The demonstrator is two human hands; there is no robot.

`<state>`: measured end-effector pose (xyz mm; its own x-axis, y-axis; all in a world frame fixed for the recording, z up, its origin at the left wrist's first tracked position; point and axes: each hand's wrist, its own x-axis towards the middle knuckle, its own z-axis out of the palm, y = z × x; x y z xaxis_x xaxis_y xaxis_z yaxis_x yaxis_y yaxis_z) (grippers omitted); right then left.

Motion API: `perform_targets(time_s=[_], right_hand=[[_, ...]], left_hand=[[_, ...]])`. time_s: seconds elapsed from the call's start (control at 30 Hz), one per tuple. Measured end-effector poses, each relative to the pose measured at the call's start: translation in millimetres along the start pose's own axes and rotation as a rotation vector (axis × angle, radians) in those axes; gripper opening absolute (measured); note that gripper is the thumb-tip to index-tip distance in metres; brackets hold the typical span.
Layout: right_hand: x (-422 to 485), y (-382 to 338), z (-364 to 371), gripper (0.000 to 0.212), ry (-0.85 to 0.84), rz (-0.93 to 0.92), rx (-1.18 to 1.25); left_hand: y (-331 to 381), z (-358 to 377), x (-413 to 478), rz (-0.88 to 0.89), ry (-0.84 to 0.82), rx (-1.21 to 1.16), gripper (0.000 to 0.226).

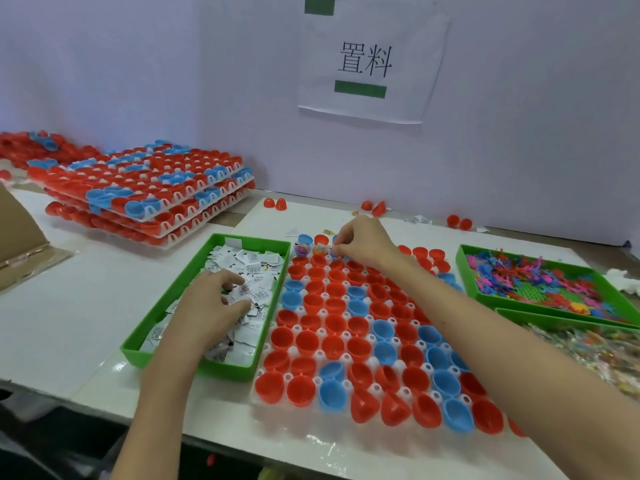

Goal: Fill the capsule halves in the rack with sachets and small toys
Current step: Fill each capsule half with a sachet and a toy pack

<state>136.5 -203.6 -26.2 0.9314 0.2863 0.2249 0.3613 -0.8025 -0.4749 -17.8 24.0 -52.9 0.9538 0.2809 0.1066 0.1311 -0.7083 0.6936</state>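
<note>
Three green trays (228, 371) (one cut off); left hand (207, 306) pinches sachets (256, 268).

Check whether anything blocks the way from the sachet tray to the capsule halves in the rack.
Nothing visible does. The left hand grips sachets in the green tray, right beside the rack of open capsule halves. Only the right forearm crosses its right side.

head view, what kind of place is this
Probably a toy-packing bench in a small factory or workshop: a rack of red and blue capsule halves, more racks stacked at the back left, and a sachet tray and toy tray alongside.
</note>
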Motion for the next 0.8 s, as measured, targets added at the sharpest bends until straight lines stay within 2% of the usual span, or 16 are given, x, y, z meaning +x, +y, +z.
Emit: perform_targets(time_s=[0.13,0.33,0.7,0.8], right_hand=[[-2.8,-3.7,2.0,0.008,0.002,-0.073,-0.108],[-7.8,-6.2,3.5,0.019,-0.013,-0.205,-0.33],[-7.8,-12.0,-6.1,0.013,-0.045,-0.146,-0.219],[-8.2,-8.2,-7.7,0.018,-0.059,-0.145,-0.197]], left_hand=[[-1.1,1.4,1.5,0.005,-0.004,0.013,0.026],[-3.2,2.9,2.9,0.013,-0.013,0.015,0.025],[-3.4,5.2,4.1,0.02,-0.011,0.018,0.022],[-3.8,4.5,3.0,0.027,-0.009,0.013,0.021]])
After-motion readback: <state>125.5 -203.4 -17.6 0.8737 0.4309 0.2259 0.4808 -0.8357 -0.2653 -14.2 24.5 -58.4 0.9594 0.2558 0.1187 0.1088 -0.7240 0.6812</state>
